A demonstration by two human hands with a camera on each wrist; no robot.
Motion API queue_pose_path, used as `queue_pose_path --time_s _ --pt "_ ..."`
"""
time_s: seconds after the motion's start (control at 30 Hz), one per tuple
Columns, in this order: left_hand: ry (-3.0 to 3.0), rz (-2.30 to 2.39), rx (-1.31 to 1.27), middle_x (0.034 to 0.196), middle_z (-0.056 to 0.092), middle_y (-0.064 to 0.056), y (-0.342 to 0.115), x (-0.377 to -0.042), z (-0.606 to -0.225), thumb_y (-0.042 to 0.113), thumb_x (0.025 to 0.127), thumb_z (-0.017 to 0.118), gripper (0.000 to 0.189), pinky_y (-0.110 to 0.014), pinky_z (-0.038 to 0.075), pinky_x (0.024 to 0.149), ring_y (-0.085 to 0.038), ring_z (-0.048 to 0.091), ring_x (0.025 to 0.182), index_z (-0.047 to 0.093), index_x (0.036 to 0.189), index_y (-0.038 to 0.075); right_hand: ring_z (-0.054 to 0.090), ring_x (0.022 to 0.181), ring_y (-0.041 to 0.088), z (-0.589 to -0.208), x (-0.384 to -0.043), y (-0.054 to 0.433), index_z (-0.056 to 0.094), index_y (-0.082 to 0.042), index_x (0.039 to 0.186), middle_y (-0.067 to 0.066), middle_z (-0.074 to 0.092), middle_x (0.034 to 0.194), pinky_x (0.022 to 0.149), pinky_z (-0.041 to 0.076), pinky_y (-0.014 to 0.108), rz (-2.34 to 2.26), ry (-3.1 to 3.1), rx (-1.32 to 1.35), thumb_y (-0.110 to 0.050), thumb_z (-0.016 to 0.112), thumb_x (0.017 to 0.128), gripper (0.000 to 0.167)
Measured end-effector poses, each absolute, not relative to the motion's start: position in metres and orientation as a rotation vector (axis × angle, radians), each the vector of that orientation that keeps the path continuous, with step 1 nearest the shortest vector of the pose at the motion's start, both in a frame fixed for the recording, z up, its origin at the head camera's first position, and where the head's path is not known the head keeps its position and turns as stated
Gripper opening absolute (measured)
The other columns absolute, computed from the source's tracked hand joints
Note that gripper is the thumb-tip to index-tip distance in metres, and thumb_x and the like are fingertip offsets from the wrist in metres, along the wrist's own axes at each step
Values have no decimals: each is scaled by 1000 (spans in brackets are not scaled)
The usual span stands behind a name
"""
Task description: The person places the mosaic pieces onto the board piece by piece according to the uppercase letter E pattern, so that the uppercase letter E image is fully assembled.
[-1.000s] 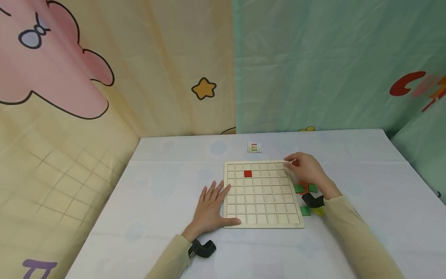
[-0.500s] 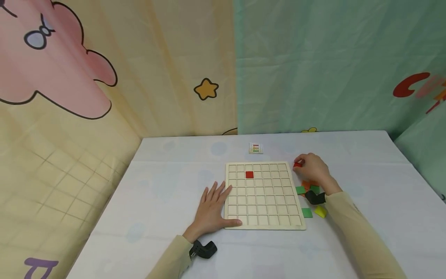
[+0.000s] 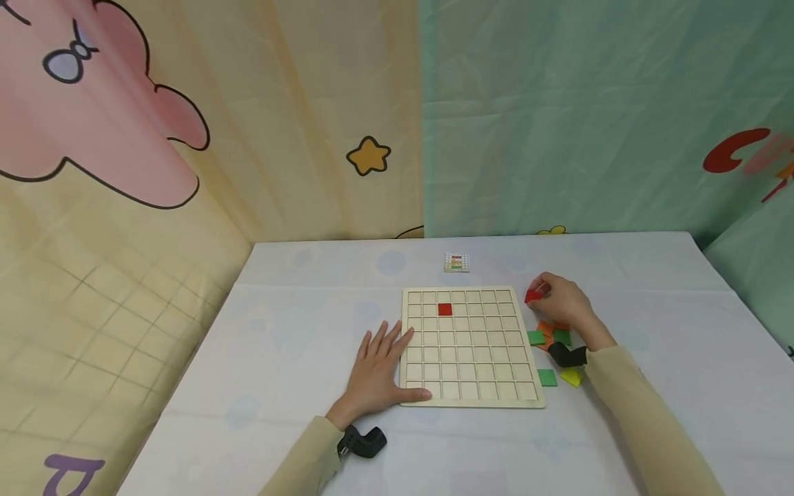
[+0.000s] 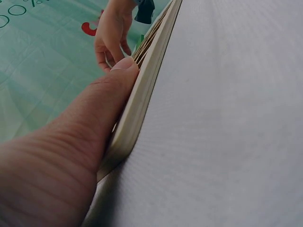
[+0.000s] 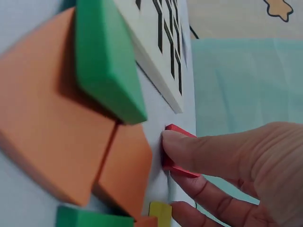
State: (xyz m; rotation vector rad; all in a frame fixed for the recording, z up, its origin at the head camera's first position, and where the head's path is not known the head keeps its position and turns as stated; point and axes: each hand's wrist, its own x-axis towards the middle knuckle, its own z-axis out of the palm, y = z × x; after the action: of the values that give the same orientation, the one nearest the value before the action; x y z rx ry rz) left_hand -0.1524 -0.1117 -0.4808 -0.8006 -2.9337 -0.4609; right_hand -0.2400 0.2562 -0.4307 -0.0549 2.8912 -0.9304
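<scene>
A pale wooden grid board (image 3: 471, 355) lies on the table, with one red square tile (image 3: 444, 309) in a cell of its second row. My left hand (image 3: 372, 375) rests on the board's left side, fingers spread and thumb along the near left corner. In the left wrist view that thumb (image 4: 125, 66) lies against the board's edge. Off the board's upper right corner, my right hand (image 3: 563, 303) pinches another red tile (image 5: 182, 171) between thumb and fingers. The right wrist view shows this tile standing on edge; the thumb covers its middle.
Right of the board lie green tiles (image 3: 547, 377), orange tiles (image 3: 546, 328) and a yellow tile (image 3: 572, 377), some overlapping under my right wrist. Beyond the board is a small card (image 3: 456, 262) with a coloured grid pattern. Printed curtains stand behind the table.
My right hand has moved right, away from the board's upper right corner, and the red tile in its fingers now shows more of its face. The left hand stays on the board.
</scene>
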Motion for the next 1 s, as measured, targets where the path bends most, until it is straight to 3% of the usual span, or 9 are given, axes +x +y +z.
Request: queue_pose_path --time_s 0.27,0.57,1.0 --pt "-2960 -482 -781 157 15 -7 -112 -153 -479 75 69 62 109 -49 1 112 -28 4 143 24 152 15 54 71 26 -426 -227 243 65 -1 93 14 60 87 58 43 35 -1072 3062 -195 -6 65 88 8" --pt "-2974 -497 -763 157 15 -6 -112 -155 -478 75 69 62 109 -47 0 112 -27 3 143 24 152 17 57 72 21 -427 -232 191 66 -2 92 6 63 82 65 48 34 -1262 2873 -510 -4 69 86 7" --pt "-2992 -497 -766 157 14 -6 -111 -153 -477 76 69 62 109 -47 0 112 -27 2 143 22 152 17 59 73 20 -433 -234 152 67 -2 91 3 63 83 64 49 35 -1181 2848 -563 -3 66 87 4"
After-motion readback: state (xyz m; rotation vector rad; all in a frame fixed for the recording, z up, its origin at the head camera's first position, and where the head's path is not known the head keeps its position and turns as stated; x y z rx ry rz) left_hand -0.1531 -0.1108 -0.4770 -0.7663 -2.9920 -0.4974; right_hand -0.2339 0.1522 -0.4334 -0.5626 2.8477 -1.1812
